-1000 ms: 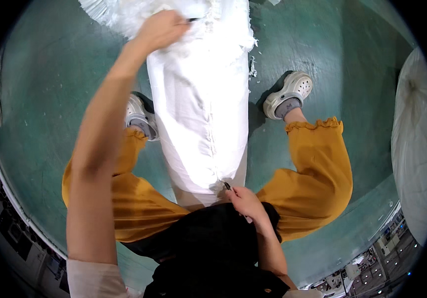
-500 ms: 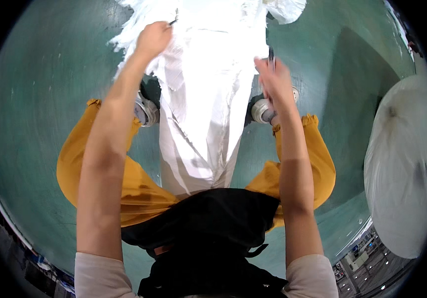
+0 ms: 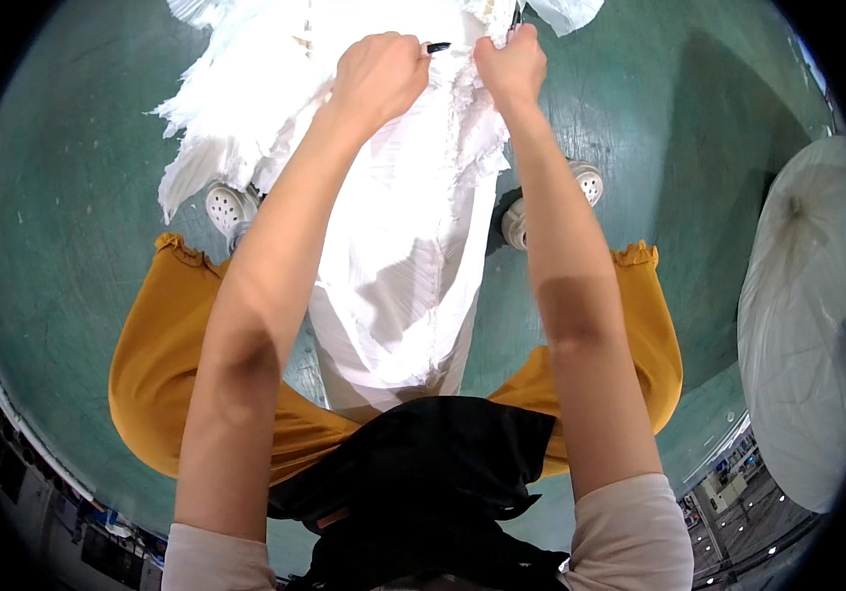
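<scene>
Left hand (image 3: 384, 79) grips a black item (image 3: 439, 46), right hand (image 3: 515, 67) a dark tool (image 3: 516, 18), over white fabric (image 3: 403, 197); right forearm (image 3: 566, 217) partly hides a clog (image 3: 588, 183); pale bag (image 3: 802, 325) at far right.

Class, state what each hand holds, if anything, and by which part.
The left hand grips a black-ended object, the right hand a slim dark tool; one end of each protrudes, the gripped part hidden.

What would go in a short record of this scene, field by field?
Left hand: closed on a dark-tipped tool, over the white material
Right hand: closed on a slim tool, by the material's right edge
White material: long, ragged-edged farther off, between the legs
Trousers: mustard, ruffled hems
Shoes: pale, holed
Floor: green
Right side: pale, bulky bag
</scene>
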`<state>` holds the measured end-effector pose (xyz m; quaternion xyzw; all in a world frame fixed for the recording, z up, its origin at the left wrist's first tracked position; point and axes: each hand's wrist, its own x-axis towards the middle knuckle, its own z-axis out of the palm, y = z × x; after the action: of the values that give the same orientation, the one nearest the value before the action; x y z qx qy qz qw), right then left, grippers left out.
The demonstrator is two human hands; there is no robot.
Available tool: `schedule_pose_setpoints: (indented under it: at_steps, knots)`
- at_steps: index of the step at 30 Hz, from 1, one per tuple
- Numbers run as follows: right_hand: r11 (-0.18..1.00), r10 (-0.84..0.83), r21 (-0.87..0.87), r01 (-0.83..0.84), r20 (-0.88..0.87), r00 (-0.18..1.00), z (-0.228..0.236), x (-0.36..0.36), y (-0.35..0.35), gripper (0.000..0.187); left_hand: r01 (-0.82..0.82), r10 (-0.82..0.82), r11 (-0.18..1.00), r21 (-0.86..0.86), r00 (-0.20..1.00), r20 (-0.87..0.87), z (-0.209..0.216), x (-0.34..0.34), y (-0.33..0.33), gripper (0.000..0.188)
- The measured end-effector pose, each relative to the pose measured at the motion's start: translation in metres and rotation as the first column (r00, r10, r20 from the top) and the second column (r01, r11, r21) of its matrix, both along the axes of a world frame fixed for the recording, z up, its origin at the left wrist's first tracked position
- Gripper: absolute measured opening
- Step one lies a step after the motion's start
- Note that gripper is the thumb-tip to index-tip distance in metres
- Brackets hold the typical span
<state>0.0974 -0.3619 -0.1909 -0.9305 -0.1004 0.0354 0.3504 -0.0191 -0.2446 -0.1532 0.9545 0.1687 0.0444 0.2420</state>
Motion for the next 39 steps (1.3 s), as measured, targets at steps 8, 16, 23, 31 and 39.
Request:
schedule_pose_setpoints:
  at_steps: [8,16,23,31,39]
  knots:
    - [0.973,-0.014,-0.23,0.032,0.082,0.997,-0.046,0.075,-0.13,0.045,0.163,-0.15,0.984,0.073,0.975,-0.162,0.0,-0.013,-0.003,0.028]
    - [0.98,-0.19,-0.038,0.198,0.156,0.969,-0.022,0.105,-0.197,0.021,0.001,-0.003,0.999,-0.034,0.998,-0.06,0.011,-0.013,-0.021,0.02]
    - [0.801,0.347,0.547,-0.245,-0.089,0.934,0.006,-0.025,-0.033,0.024,0.018,-0.038,0.997,-0.078,0.965,-0.261,0.005,-0.011,-0.026,0.025]
    - [0.787,0.613,0.128,-0.603,-0.268,0.743,0.02,-0.029,-0.025,0.021,0.031,-0.078,0.98,-0.198,0.969,-0.233,0.013,-0.026,-0.019,0.027]
    - [0.83,0.558,0.194,-0.523,-0.266,0.786,0.021,-0.033,-0.032,0.02,-0.002,-0.022,0.974,-0.226,0.995,-0.101,0.009,-0.033,-0.022,0.026]
